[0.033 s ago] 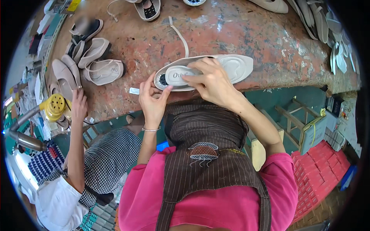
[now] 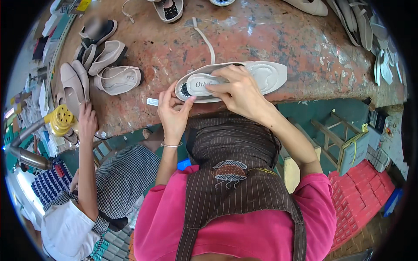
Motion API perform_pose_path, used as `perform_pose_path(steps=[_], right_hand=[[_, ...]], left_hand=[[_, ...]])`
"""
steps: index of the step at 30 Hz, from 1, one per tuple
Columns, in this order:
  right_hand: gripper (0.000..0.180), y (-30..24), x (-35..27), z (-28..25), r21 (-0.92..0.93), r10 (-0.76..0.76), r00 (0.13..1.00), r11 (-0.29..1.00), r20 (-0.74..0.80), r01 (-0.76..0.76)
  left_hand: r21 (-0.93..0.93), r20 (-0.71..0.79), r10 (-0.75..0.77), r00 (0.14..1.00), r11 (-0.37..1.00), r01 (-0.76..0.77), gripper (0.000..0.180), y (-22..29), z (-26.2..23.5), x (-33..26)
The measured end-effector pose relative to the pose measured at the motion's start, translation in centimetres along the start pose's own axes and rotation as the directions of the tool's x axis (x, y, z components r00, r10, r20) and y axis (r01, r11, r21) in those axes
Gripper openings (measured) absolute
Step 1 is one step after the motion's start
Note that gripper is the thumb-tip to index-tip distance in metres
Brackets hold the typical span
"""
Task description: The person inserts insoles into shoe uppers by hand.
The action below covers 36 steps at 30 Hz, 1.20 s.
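A beige shoe (image 2: 281, 75) lies sideways at the table's near edge, toe to the right. My left hand (image 2: 173, 111) grips its heel end, thumb on the near rim and fingers on the outer side. My right hand (image 2: 239, 90) pinches a pale padded insole (image 2: 196, 89) by its edge, thumb and forefinger at the middle of the shoe; its other fingers are partly hidden. Past the insole's heel end shows the dark dotted inside of the heel. A thin beige strap (image 2: 204, 38) stretches from the shoe's far side across the table.
Several beige shoes (image 2: 117, 80) stand at the left, where a co-worker's hand (image 2: 88, 119) touches one. A yellow perforated nozzle (image 2: 62, 119) is near that arm. A white tag (image 2: 152, 102) lies left of my left hand. More shoes (image 2: 307, 6) line the far right of the worn table (image 2: 278, 43).
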State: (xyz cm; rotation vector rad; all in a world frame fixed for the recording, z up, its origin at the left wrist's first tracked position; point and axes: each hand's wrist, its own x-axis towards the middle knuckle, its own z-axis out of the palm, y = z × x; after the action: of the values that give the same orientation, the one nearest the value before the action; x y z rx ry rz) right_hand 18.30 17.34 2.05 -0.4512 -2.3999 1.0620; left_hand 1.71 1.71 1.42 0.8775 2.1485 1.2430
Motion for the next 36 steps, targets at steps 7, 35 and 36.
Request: perform_pose_path(steps=[7, 35, 36], right_hand=[[0.023, -0.7, 1.6, 2.4, 0.129, 0.074, 0.993, 0.988, 0.087, -0.085], [0.035, -0.2, 1.4, -2.1, -0.530, 0.054, 0.959, 0.824, -0.278, -0.200], [0.035, 1.0, 2.5, -2.6, -0.535, 0.047, 0.957, 0.821, -0.285, -0.200]], left_hand=[[-0.201, 0.034, -0.052, 0.998, 0.978, 0.058, 0.041, -1.6, 0.3, 1.0], [-0.020, 0.148, -0.171, 0.974, 0.984, 0.175, 0.017, 1.4, 2.1, -0.8], [-0.003, 0.210, -0.168, 0.963, 0.985, 0.172, 0.017, 1.8, 2.9, -1.6]])
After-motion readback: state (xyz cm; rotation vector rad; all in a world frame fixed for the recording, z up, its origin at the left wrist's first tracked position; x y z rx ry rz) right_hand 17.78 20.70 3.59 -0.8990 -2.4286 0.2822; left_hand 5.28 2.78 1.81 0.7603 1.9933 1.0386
